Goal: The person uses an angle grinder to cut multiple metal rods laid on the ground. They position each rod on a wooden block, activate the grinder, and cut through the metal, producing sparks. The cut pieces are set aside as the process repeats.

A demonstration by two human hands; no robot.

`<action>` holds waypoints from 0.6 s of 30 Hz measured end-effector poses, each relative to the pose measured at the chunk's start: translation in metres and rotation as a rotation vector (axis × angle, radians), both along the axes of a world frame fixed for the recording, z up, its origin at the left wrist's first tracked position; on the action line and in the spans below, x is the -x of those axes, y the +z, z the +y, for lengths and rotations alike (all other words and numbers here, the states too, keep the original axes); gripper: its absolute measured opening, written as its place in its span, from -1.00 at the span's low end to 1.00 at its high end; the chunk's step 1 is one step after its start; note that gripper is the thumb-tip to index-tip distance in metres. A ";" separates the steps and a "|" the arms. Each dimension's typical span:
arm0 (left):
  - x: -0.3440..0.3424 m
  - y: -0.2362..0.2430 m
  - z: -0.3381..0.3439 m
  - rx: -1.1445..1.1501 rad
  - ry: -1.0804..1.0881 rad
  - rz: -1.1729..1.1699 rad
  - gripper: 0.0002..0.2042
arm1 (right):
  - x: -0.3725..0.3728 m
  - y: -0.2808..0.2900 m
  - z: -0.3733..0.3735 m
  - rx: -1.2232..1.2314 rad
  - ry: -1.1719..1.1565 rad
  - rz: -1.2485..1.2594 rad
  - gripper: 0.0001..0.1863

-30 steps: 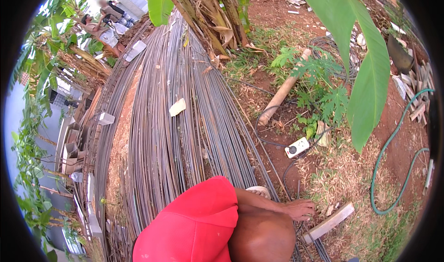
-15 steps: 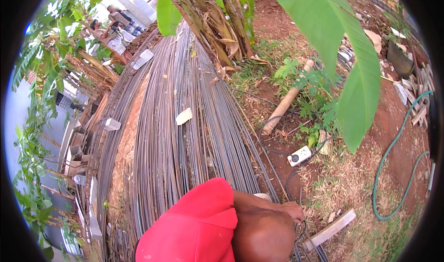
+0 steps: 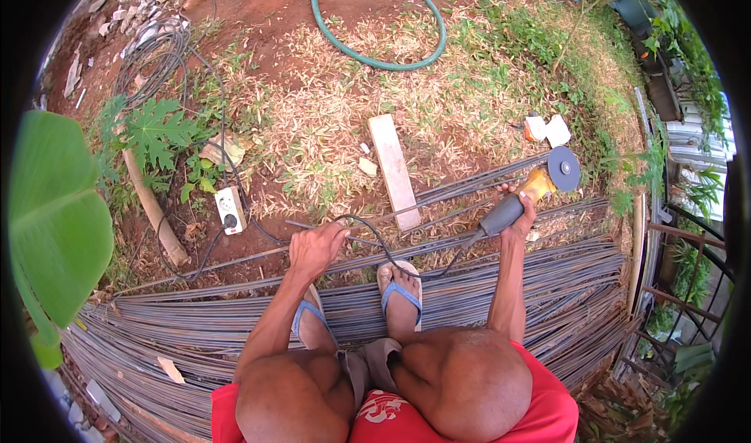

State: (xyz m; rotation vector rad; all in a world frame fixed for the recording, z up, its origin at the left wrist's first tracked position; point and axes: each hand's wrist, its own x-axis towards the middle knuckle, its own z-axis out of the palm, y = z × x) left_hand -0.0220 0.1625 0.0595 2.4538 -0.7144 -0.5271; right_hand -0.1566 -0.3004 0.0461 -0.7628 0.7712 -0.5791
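My left hand [image 3: 315, 253] is closed around a thin steel bar [image 3: 202, 269] in front of my feet. The bar slants from the lower left past my fingers. My right hand [image 3: 519, 214] grips an angle grinder [image 3: 502, 215] by its dark grey body, at the right. Its yellow head carries a dark cutting disc [image 3: 571, 178], near the right ends of several loose bars [image 3: 485, 175]. A black cord [image 3: 383, 243] loops from the grinder toward my left hand. Beneath those loose bars lies a wooden board [image 3: 391, 161].
My sandalled feet [image 3: 401, 290] rest on a wide bed of steel bars [image 3: 211, 318]. At the left are a white power strip [image 3: 230, 210], a wooden post [image 3: 152, 208] and a banana leaf [image 3: 59, 224]. Farther off lies a green hose [image 3: 379, 64]; a metal frame [image 3: 684, 235] stands at right.
The view has swung to the right and down from the length of the bar bed. Both hands and the grinder now show; earlier only one hand was visible beside my knee.
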 end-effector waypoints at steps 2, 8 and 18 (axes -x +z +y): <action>-0.003 -0.002 0.003 -0.019 -0.007 -0.005 -0.80 | -0.002 -0.008 0.001 -0.005 -0.010 -0.001 -0.58; -0.025 0.000 0.012 -0.023 -0.018 -0.018 -0.77 | -0.028 -0.040 -0.007 -0.048 -0.049 -0.050 -0.67; -0.032 -0.014 -0.004 -0.152 0.008 0.009 -0.50 | -0.044 -0.049 -0.021 -0.021 -0.131 -0.180 -0.74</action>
